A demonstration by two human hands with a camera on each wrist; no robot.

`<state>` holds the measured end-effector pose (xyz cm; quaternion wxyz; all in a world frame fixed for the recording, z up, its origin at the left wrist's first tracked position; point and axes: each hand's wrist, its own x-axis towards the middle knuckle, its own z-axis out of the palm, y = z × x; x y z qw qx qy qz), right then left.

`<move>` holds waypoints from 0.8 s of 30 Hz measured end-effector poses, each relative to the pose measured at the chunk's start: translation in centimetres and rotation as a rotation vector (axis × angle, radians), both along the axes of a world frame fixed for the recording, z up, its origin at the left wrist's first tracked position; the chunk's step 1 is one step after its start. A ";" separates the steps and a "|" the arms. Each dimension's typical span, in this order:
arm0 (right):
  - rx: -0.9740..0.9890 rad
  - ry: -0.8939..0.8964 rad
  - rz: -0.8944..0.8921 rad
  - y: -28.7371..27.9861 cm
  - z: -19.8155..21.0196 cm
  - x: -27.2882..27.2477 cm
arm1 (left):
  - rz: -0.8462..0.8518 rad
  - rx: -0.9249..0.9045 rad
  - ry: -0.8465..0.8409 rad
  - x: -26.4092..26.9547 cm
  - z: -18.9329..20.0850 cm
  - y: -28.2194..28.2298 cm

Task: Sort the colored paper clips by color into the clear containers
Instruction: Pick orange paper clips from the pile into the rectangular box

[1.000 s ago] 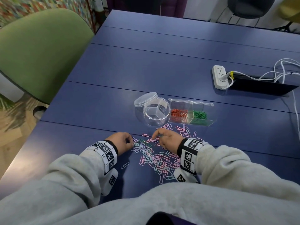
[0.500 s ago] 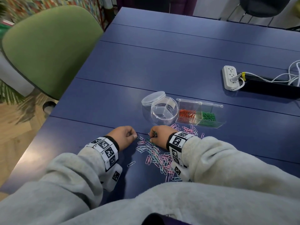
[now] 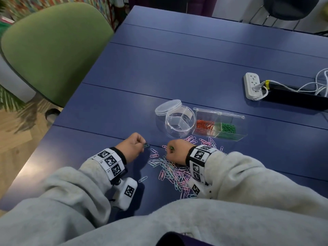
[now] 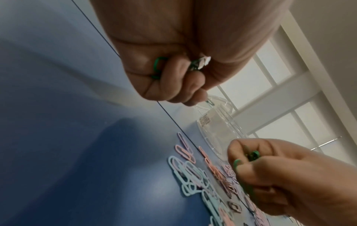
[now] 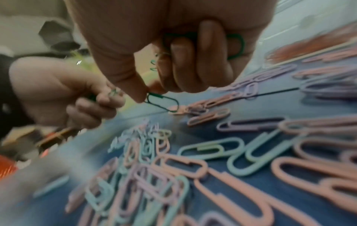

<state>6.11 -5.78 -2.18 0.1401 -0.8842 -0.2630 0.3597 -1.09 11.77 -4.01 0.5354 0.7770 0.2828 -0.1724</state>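
A heap of pink, lilac and pale blue paper clips [image 3: 173, 170] lies on the blue table [image 3: 177, 68] between my hands. My left hand [image 3: 132, 145] is curled and holds dark green clips [image 4: 158, 67], one poking out at its fingertips [image 3: 146, 145]. My right hand [image 3: 175, 150] is curled too, gripping green clips [image 5: 236, 44] and pinching another green clip [image 5: 162, 100] over the heap. Behind stand a round clear divided container [image 3: 180, 122] with nothing in it and a rectangular clear box [image 3: 220, 126] with orange clips [image 3: 205, 125] and green clips [image 3: 228, 127].
The round container's lid [image 3: 168, 107] leans against it. A white power strip [image 3: 252, 87] with cables and a black tray [image 3: 292, 100] sit at the far right. A green chair [image 3: 51, 48] stands beside the table's left edge. One stray pale clip [image 3: 142, 179] lies near my left wrist.
My right hand drew back left and curled into a fist with a green clip. The left hand stayed curled beside the heap. The head view shifted left.
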 end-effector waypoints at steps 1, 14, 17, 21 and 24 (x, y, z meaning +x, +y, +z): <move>0.049 0.024 -0.070 -0.6 0.1 0.1 | 0.002 -0.026 0.006 0.1 0.1 -0.1; 0.605 0.436 -0.880 -10.4 2.7 1.0 | -0.087 -0.170 0.020 2.7 2.6 -3.7; 0.734 0.424 -0.955 -12.5 2.8 0.0 | -0.164 -0.071 0.083 3.1 2.9 -5.2; 0.954 0.446 -1.201 -15.4 2.0 -1.4 | -0.249 0.046 0.080 3.1 2.9 -6.7; 1.051 0.498 -1.305 -17.4 1.0 -2.2 | -0.356 0.069 0.028 2.9 2.4 -7.1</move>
